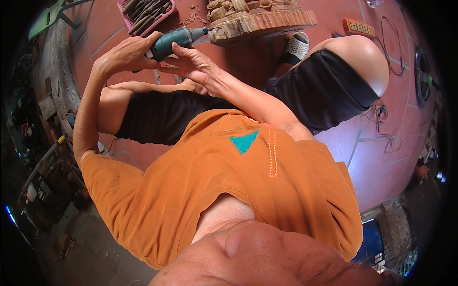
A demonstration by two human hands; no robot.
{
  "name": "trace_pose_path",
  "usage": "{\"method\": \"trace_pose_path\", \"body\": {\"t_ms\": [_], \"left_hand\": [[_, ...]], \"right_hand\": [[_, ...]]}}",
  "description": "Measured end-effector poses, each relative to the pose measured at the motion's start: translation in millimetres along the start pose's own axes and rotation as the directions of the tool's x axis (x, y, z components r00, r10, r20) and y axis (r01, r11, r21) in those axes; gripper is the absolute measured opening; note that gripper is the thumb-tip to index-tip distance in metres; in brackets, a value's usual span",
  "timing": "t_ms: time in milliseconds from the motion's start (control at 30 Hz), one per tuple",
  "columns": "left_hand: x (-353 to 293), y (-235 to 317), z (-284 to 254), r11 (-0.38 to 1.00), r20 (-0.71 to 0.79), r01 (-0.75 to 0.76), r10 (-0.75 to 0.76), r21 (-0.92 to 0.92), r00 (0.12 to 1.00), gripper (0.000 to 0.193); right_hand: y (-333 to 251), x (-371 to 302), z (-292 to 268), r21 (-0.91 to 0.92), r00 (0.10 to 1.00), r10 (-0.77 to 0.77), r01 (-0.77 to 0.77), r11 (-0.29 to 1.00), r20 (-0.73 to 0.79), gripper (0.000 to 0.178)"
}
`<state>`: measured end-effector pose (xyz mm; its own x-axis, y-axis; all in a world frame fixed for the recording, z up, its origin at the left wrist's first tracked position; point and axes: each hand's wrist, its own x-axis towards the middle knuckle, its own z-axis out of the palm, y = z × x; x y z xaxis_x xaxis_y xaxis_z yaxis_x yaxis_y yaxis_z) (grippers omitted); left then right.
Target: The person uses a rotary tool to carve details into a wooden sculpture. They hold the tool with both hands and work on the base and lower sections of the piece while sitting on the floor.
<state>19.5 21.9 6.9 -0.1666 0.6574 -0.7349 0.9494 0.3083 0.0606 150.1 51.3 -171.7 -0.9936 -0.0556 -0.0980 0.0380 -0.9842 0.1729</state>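
A green and black die grinder (174, 43) with a grey nose lies across both my hands, its tip pointing right. My left hand (128, 53) is wrapped round its rear end. My right hand (198, 68) is under and beside its body, the thumb against the casing and the other fingers stretched beneath. The tip reaches the left edge of a thick wooden slab (267, 23). Carved wooden shapes (234, 6) rise from the slab, cut off by the top of the view. Whether the bit touches the wood is too small to tell.
A pink basket (128, 23) of carving tools (145, 14) stands at the far left, with wood shavings (193, 18) beside it. An orange power strip (359, 27) and black cable (395, 52) lie at the right, near a dark fan-like round object (422, 76). My legs are folded around the workspace.
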Motion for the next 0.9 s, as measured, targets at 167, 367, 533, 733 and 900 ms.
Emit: {"method": "trace_pose_path", "body": {"t_ms": [167, 367, 533, 733, 900], "left_hand": [[0, 2, -3, 1.0, 0.011, 0.009, -0.009, 0.0, 1.0, 0.065], [3, -8, 5, 0.998, -0.016, -0.055, 0.055, 0.014, 0.998, 0.066], [4, -14, 8, 0.993, -0.044, -0.114, 0.113, -0.016, 0.993, 0.067], [4, -5, -2, 0.998, 0.045, -0.045, 0.046, -0.036, 0.998, 0.067], [4, -11, 4, 0.997, 0.002, -0.075, 0.075, -0.019, 0.997, 0.069]], "right_hand": [[1, -1, 0, 0.009, 1.0, -0.002, 0.002, 1.0, 0.015, 0.038], [2, -4, 2, 0.02, 1.0, -0.008, 0.008, 1.0, 0.014, 0.038], [2, -11, 9, 0.041, 1.0, 0.009, -0.008, 0.999, -0.009, 0.036], [3, -14, 10, 0.088, 1.0, 0.024, -0.023, 0.996, -0.008, 0.037], [4, -15, 11, 0.091, 1.0, 0.0, 0.002, 0.996, -0.015, 0.039]]}}
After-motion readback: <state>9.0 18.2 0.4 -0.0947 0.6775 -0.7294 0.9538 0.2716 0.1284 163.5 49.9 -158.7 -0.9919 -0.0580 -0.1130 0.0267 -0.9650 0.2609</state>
